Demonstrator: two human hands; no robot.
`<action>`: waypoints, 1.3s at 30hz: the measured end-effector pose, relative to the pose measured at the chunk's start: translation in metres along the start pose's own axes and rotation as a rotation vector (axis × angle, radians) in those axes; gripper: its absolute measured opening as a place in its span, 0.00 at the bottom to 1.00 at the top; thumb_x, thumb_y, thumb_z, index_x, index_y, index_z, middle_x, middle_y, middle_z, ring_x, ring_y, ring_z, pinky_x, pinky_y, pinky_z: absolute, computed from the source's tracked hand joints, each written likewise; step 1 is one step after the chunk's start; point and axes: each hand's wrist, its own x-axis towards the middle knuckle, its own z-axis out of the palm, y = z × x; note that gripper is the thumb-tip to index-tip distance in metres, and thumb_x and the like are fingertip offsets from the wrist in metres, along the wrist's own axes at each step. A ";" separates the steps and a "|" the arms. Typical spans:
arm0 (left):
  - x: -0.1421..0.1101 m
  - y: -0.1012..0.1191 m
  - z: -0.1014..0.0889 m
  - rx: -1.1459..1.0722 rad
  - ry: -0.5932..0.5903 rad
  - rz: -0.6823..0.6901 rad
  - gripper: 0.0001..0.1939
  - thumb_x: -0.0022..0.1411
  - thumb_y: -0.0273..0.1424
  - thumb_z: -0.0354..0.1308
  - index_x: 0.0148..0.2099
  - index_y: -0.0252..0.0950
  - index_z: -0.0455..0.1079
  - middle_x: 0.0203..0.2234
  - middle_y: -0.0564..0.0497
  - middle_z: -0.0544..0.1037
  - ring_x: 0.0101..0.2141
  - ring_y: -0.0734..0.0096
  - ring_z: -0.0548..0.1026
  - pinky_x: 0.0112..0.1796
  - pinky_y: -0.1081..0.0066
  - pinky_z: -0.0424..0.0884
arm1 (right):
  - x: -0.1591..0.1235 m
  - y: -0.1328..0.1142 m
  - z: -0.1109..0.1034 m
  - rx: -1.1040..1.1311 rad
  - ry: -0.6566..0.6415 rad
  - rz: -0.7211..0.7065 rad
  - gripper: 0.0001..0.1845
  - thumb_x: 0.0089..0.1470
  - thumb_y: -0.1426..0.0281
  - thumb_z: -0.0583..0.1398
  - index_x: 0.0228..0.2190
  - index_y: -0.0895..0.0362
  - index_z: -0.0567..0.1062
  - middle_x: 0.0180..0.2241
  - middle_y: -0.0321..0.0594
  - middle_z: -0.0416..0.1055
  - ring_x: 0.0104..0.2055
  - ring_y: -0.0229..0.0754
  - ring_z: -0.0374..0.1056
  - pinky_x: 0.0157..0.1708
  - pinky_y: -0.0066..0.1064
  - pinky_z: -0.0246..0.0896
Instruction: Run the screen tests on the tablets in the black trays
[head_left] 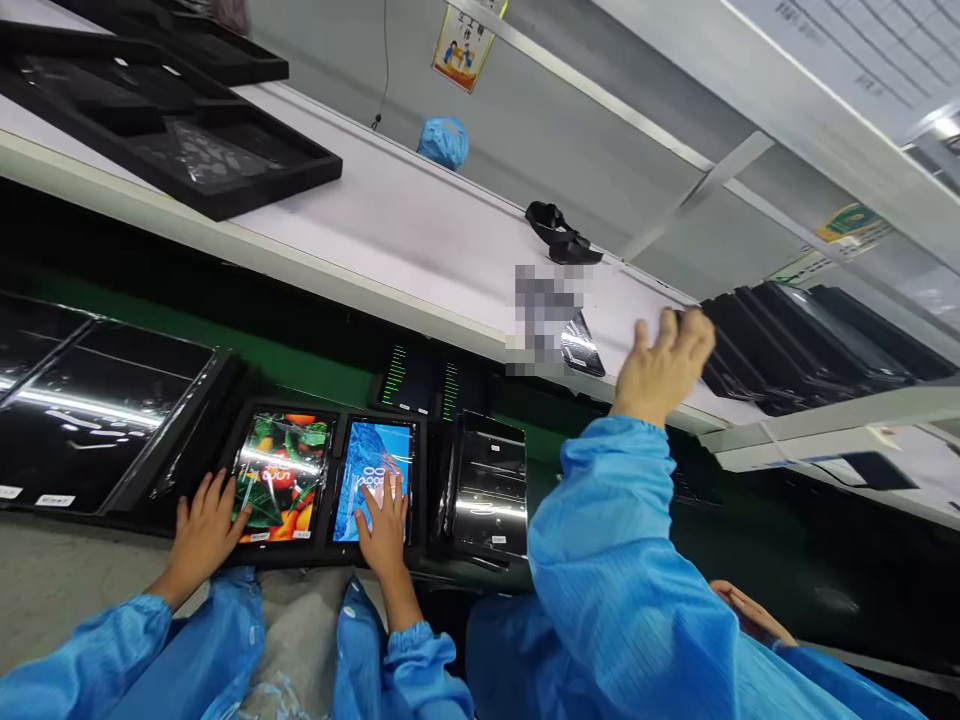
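1. Left hand (204,530): at eight o'clock in the view, bare, with the wrist and lowest forearm uncovered.
2. Right hand (385,528): at seven o'clock, also bare, with more forearm showing.
3. Left sleeve (82,650): at eight o'clock, bright blue, long, loose and creased, narrowing at the wrist.
4. Right sleeve (427,675): near six o'clock, the same blue, gathered into a puckered cuff (417,640).
5. Coat (225,640): blue, hanging open in two front panels between seven and eight o'clock, with small, pale, round fasteners (253,636) along the edge.
6. Between the panels: wrinkled pale grey material (296,630); its garment type is unclear.
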 end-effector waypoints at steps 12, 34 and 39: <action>0.009 0.015 0.008 0.009 -0.113 0.120 0.26 0.69 0.39 0.42 0.59 0.33 0.72 0.65 0.36 0.63 0.68 0.45 0.50 0.62 0.36 0.50 | -0.138 0.054 -0.089 0.494 0.198 0.106 0.28 0.66 0.62 0.39 0.59 0.27 0.64 0.68 0.19 0.50 0.71 0.54 0.47 0.60 0.59 0.52; 0.103 0.007 -0.007 -0.139 -0.104 0.027 0.29 0.71 0.40 0.40 0.65 0.29 0.64 0.68 0.31 0.54 0.69 0.42 0.45 0.62 0.36 0.50 | -0.380 -0.165 0.265 0.101 -0.490 0.363 0.21 0.64 0.65 0.51 0.53 0.55 0.74 0.60 0.50 0.66 0.69 0.58 0.49 0.64 0.57 0.49; 0.094 0.002 -0.005 -0.212 -0.100 0.006 0.29 0.70 0.41 0.41 0.66 0.29 0.60 0.68 0.31 0.53 0.69 0.41 0.45 0.62 0.37 0.50 | -0.339 -0.175 0.297 0.035 -0.570 0.366 0.23 0.66 0.66 0.48 0.57 0.56 0.72 0.67 0.49 0.57 0.72 0.58 0.40 0.66 0.55 0.45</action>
